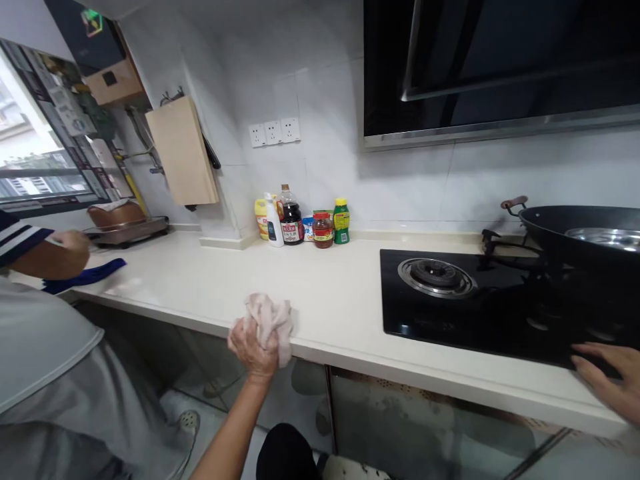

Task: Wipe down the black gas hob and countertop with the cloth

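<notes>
My left hand (254, 348) grips a crumpled pale pink cloth (273, 320) at the front edge of the white countertop (330, 280). Part of the cloth lies on the surface and part hangs over the edge. At the far right, my right hand (613, 377) rests on the counter's front edge beside the black gas stove (460, 327). Its visible fingers are stretched out with nothing in them, and the frame cuts off the rest of the hand.
A wok (565, 230) sits on the stove's right side, below the range hood (490, 67). Bottles and jars (300, 223) stand against the wall. Left, a co-worker (40, 347) stands close, near a blue cloth (87, 275). A cutting board (183, 153) hangs behind.
</notes>
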The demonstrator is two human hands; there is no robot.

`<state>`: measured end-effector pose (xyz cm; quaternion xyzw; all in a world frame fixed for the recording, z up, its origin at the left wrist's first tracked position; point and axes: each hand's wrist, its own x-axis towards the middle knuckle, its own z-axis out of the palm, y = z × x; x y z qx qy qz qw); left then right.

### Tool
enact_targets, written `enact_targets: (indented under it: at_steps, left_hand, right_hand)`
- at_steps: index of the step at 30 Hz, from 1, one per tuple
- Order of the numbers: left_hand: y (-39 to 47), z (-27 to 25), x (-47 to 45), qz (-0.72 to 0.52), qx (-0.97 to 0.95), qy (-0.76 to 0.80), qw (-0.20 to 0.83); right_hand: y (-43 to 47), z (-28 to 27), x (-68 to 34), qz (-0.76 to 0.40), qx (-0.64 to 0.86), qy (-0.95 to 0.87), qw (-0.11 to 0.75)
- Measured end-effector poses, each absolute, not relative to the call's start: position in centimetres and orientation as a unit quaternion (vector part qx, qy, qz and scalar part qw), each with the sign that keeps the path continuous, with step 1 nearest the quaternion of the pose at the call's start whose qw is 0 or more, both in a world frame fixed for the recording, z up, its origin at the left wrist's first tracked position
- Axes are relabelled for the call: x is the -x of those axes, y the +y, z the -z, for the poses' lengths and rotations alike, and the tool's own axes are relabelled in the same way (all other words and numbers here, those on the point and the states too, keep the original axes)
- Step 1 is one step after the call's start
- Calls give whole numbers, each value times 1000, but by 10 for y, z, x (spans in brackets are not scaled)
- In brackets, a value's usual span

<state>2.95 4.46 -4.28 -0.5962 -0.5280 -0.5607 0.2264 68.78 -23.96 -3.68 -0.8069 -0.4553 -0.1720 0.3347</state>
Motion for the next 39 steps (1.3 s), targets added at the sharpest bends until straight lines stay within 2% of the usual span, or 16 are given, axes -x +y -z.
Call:
enact_targets:
  at_steps: [4, 12, 14, 17, 19, 21, 26, 30, 33, 35, 39]
  left_hand:
    - [10, 52, -89, 610, 643, -385, 256]
    - [-50, 63, -183, 586, 725, -279, 229]
    - [-61, 68, -200, 535, 770, -290, 191]
    - [-76, 65, -230, 372, 863, -330, 88]
    - [-90, 55, -257, 279, 907, -313, 37]
    - [-106, 38, -289, 239, 933, -268, 16]
    - [-146, -17, -362, 205, 964, -169, -5]
    - [-147, -46, -380, 203, 972, -106, -48]
    - [-125, -59, -378, 211, 963, -138, -94]
    - [-100, -68, -375, 215, 953, -196, -85]
    - [-36, -87, -364, 190, 923, -334, 33]
  right_hand:
    - [-242, 23, -674, 119, 819, -464, 316]
    - [-240, 12, -656, 154, 808, -488, 292]
    - [-238, 7, -649, 158, 810, -484, 293]
    - [-237, 0, -639, 168, 815, -472, 291]
    - [-236, -3, -635, 173, 816, -472, 286]
    - [-236, -5, -631, 180, 814, -474, 284]
    - [-236, -5, -629, 196, 799, -484, 299]
    - [-236, -6, -628, 194, 786, -494, 318]
    - [-236, -8, -626, 195, 773, -502, 336]
    - [-236, -10, -624, 199, 765, -501, 353]
    - [-234, -15, -619, 204, 761, -488, 376]
